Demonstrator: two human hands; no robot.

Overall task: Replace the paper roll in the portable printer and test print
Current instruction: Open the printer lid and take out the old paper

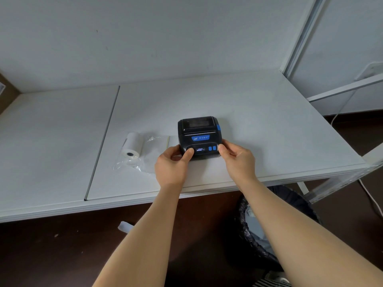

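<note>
A small black portable printer with a blue label, two blue buttons and a lit little display sits on the white table, lid closed. My left hand grips its near left corner, thumb resting on the front panel. My right hand holds the near right corner, thumb beside the blue buttons. A white paper roll lies on its side to the left of the printer, on crumpled clear plastic wrap.
A thin pale strip lies between the wrap and the printer. A seam splits the tabletop. Below the table's front edge stands a bin lined with a black bag. A white scrap lies on the dark floor. A wall backs the table.
</note>
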